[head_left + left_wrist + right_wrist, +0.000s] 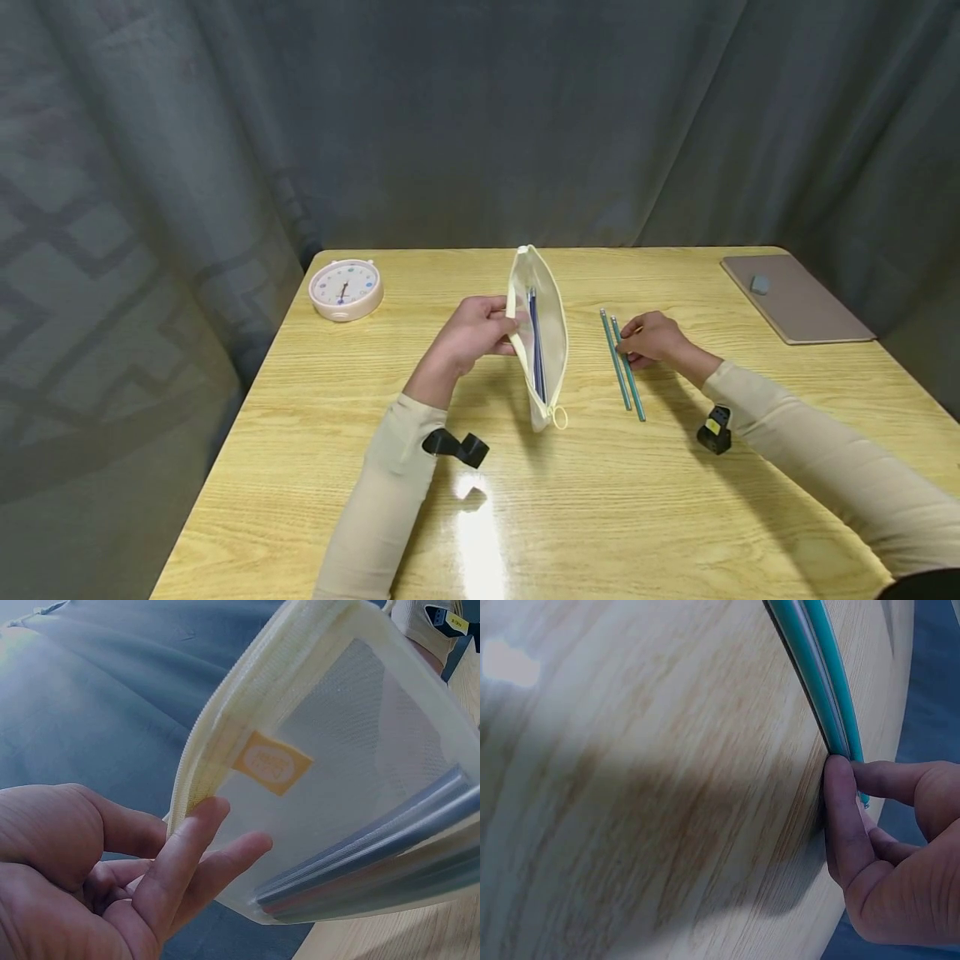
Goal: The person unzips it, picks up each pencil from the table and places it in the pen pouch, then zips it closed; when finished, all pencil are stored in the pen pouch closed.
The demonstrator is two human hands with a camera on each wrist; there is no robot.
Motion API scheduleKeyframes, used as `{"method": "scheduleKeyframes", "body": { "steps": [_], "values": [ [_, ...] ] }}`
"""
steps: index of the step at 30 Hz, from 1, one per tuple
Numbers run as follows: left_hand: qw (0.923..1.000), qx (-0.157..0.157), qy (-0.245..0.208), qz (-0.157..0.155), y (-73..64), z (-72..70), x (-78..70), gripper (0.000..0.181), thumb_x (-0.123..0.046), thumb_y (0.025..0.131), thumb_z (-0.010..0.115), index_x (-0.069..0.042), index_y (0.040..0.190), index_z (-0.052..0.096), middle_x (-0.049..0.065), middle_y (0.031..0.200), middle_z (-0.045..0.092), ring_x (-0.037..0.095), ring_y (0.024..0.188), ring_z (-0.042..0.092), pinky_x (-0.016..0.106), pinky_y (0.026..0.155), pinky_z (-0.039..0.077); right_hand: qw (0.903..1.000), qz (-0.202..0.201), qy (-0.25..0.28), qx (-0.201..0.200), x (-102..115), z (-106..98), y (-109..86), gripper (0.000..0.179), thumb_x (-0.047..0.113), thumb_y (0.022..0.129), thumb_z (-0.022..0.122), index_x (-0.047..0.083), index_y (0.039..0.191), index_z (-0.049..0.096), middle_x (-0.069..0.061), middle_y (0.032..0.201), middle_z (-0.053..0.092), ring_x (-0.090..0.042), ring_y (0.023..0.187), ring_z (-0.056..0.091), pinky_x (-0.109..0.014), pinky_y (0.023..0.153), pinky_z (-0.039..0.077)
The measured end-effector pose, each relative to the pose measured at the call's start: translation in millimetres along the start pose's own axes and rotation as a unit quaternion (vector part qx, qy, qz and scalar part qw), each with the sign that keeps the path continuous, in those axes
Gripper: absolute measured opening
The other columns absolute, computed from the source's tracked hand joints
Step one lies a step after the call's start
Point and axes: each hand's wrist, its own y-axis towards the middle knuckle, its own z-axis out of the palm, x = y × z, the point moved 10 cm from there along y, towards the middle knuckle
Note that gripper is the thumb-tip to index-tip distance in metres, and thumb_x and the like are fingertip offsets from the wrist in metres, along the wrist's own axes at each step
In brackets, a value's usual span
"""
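Note:
In the head view, my left hand [478, 330] holds a cream mesh zip pouch [555, 333] upright by one edge of its open mouth. Dark blue pencils [537, 346] lie inside it; the left wrist view also shows reddish and greenish shapes through the mesh [337, 772], blurred. An orange label [272, 762] is on the pouch near the zip. My right hand [651, 340] pinches the right one of two teal pencils [633, 385] between thumb and fingers, at the table. The other teal pencil [617, 367] lies just left of it, nearly parallel.
A round white clock [346, 289] stands at the table's back left. At the back right lies a brownish notebook [806, 300] with a small blue-grey eraser-like block [760, 285] on it. Grey curtains [480, 125] hang behind the wooden table [600, 517].

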Motion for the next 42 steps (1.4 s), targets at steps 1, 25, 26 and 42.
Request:
{"method": "scheduleKeyframes", "body": {
  "steps": [1, 25, 26, 42],
  "values": [
    [1.0, 0.0, 0.0, 0.0, 0.1, 0.0, 0.1, 0.038, 0.001, 0.103, 0.058, 0.01, 0.139, 0.057, 0.029, 0.12, 0.07, 0.012, 0.072, 0.068, 0.028, 0.075, 0.066, 1.0, 0.0, -0.001, 0.0, 0, 0, -0.1, 0.037, 0.002, 0.095, 0.069, -0.018, 0.122, 0.054, -0.009, 0.075, 0.064, -0.011, 0.059, 0.067, -0.03, 0.061, 0.066],
    [0.9999, -0.001, 0.012, 0.006, -1.0, -1.0, -1.3, 0.037, -0.002, 0.103, 0.059, 0.01, 0.138, 0.059, 0.028, 0.119, 0.071, 0.011, 0.071, 0.068, 0.022, 0.067, 0.064, 0.9945, -0.017, 0.081, 0.065, 29, 10, -14.4, 0.05, 0.004, 0.1, 0.062, -0.018, 0.141, 0.041, -0.006, 0.089, 0.061, -0.01, 0.07, 0.064, -0.028, 0.071, 0.066],
    [0.9999, -0.001, 0.012, 0.006, -1.0, -1.1, -1.2, 0.037, -0.002, 0.103, 0.059, 0.009, 0.139, 0.058, 0.028, 0.119, 0.071, 0.012, 0.071, 0.068, 0.022, 0.067, 0.064, 0.9937, -0.022, 0.086, 0.067, 33, 10, -16.4, 0.051, 0.004, 0.101, 0.061, -0.018, 0.141, 0.041, -0.006, 0.09, 0.061, -0.009, 0.071, 0.064, -0.027, 0.072, 0.066],
    [1.0, -0.005, 0.006, -0.004, 0.6, -1.3, 1.1, 0.036, 0.001, 0.103, 0.059, 0.01, 0.138, 0.059, 0.029, 0.118, 0.071, 0.013, 0.072, 0.067, 0.021, 0.066, 0.064, 0.975, -0.079, 0.197, 0.066, 103, 13, -60.4, 0.045, 0.004, 0.104, 0.053, -0.014, 0.142, 0.038, -0.002, 0.1, 0.061, -0.005, 0.078, 0.063, -0.021, 0.073, 0.064]
  ]
}}
